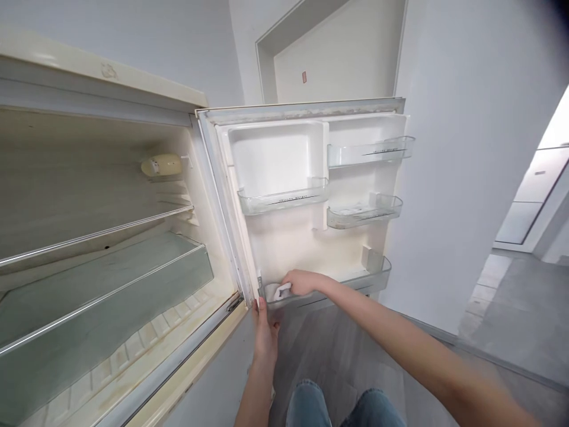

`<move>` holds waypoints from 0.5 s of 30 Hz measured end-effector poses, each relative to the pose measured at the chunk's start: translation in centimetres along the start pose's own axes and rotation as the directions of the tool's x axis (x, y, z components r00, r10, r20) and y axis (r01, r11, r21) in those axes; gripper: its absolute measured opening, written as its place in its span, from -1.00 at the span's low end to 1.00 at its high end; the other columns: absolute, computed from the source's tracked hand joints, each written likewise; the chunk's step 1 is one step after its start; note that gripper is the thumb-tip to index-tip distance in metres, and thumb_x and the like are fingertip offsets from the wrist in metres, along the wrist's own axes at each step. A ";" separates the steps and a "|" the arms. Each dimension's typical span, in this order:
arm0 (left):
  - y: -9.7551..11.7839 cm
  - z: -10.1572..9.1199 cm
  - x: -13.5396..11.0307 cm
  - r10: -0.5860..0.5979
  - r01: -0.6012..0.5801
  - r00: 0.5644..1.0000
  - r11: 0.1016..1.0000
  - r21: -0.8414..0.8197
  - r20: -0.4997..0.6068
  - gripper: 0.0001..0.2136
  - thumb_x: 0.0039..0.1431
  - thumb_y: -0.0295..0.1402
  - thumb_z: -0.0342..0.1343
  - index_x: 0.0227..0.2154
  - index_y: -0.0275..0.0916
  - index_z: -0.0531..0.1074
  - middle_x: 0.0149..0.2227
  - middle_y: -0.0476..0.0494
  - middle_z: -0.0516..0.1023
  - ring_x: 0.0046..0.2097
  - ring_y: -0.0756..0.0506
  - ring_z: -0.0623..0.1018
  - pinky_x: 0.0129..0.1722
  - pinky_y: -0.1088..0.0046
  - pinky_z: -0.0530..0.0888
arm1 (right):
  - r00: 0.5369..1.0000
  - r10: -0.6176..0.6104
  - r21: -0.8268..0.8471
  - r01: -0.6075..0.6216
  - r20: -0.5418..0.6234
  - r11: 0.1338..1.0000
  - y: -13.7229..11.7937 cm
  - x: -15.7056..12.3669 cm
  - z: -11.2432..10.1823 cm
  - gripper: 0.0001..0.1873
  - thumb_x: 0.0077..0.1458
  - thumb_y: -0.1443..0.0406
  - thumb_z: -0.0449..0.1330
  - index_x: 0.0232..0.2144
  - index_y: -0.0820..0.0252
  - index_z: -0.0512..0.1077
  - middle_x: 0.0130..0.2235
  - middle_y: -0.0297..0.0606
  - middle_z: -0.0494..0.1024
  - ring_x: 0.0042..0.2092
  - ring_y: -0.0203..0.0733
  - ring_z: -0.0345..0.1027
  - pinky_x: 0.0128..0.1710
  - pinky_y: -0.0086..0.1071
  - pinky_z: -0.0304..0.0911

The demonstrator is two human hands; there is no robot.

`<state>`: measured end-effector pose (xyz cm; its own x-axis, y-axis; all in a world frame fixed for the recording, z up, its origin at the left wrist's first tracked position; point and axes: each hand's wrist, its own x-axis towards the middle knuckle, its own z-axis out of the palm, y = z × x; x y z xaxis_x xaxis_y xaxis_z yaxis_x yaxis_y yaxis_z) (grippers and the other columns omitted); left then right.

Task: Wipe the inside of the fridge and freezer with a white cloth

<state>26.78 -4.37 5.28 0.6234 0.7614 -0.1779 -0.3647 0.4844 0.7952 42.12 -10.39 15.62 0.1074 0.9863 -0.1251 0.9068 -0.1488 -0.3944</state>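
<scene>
The fridge door (284, 237) stands wide open. At its lower hinge-side corner, my left hand (265, 332) grips the door's edge, with the fingertips turned upward beside the bottom bin. My right hand (304, 283) reaches into the left end of the clear bottom door bin (342, 287), fingers closed around a white cloth (281, 290). That cloth is crumpled and touches the inside of the bin; part of it is hidden by my fingers.
To the left is the fridge compartment (66, 160) with a glass shelf (102, 234), a greenish clear drawer (111, 302) and a yellowish lamp cover (162, 165). Higher door bins (284, 198) hang above my hands. A white wall (444, 148) stands right of the door.
</scene>
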 end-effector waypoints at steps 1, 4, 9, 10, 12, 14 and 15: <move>0.1 0.1 0.0 -0.002 0.002 1.000 1.000 0.003 -0.011 -0.30 -0.03 0.13 0.10 0.18 0.04 0.17 0.33 -0.09 0.24 0.28 -0.25 0.31 -0.16 0.38 0.52 | 0.999 0.026 -0.005 -0.026 0.043 1.000 0.4 0.1 0.3 -0.57 -0.23 0.53 0.02 -0.32 0.30 0.57 -0.36 -0.28 0.56 -0.35 -0.26 0.31 -0.41 -0.48 0.09; 0.1 0.1 0.2 -0.005 0.005 0.999 1.000 0.005 -0.038 -0.34 0.00 0.11 0.09 0.18 0.08 0.17 0.30 -0.04 0.28 0.26 -0.21 0.34 -0.14 0.37 0.53 | 0.994 0.067 0.003 -0.067 0.091 0.998 1.8 0.0 0.4 -0.64 -0.26 0.51 0.04 -0.39 0.31 0.54 -0.46 -0.34 0.50 -0.41 -0.29 0.24 -0.48 -0.50 0.05; 0.4 0.2 0.1 -0.019 0.019 0.999 1.000 -0.014 -0.040 -0.33 0.03 0.09 0.07 0.22 0.13 0.08 0.27 -0.05 0.33 0.25 -0.16 0.37 -0.06 0.36 0.53 | 0.987 0.140 -0.015 -0.139 0.080 0.990 4.9 -2.4 -0.9 -0.55 -0.30 0.51 0.01 -0.33 0.28 0.55 -0.38 -0.32 0.55 -0.36 -0.27 0.29 -0.42 -0.50 0.09; 0.4 0.2 0.0 -0.017 0.017 0.999 1.000 -0.014 -0.032 -0.33 0.03 0.09 0.08 0.21 0.12 0.10 0.27 -0.05 0.33 0.24 -0.17 0.37 -0.06 0.37 0.53 | 0.984 0.163 -0.022 -0.162 0.071 0.987 5.7 -3.2 -1.1 -0.52 -0.31 0.51 0.00 -0.30 0.27 0.55 -0.34 -0.30 0.56 -0.33 -0.26 0.31 -0.40 -0.50 0.11; 0.5 0.2 -0.2 -0.016 0.015 1.000 1.000 -0.009 -0.021 -0.35 0.01 0.10 0.09 0.18 0.10 0.17 0.26 -0.06 0.34 0.24 -0.18 0.37 -0.07 0.39 0.54 | 0.974 0.222 -0.044 -0.220 0.050 0.975 7.5 -4.9 -1.7 -0.49 -0.29 0.52 0.00 -0.27 0.28 0.55 -0.29 -0.24 0.59 -0.30 -0.22 0.35 -0.36 -0.49 0.14; 0.4 0.1 -0.2 -0.014 0.014 1.000 1.000 -0.009 -0.021 -0.38 0.00 0.09 0.10 0.15 0.10 0.23 0.26 -0.05 0.35 0.23 -0.20 0.38 -0.10 0.40 0.56 | 0.957 0.290 -0.072 -0.287 0.021 0.955 9.3 -6.6 -2.3 -0.49 -0.26 0.51 -0.01 -0.24 0.30 0.56 -0.22 -0.17 0.60 -0.25 -0.17 0.39 -0.32 -0.46 0.17; 0.3 0.0 -0.1 -0.003 0.003 1.000 1.000 -0.014 -0.016 -0.39 0.00 0.09 0.11 0.14 0.09 0.24 0.25 -0.06 0.36 0.22 -0.20 0.40 -0.11 0.40 0.57 | 0.946 0.324 -0.087 -0.323 0.002 0.942 10.1 -7.5 -2.6 -0.49 -0.23 0.51 -0.01 -0.22 0.31 0.55 -0.18 -0.12 0.60 -0.21 -0.14 0.40 -0.28 -0.44 0.19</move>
<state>26.59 -4.32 5.55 0.6134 0.7667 -0.1893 -0.3729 0.4925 0.7864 51.55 -19.08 14.96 0.3950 0.8846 -0.2480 0.8554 -0.4526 -0.2520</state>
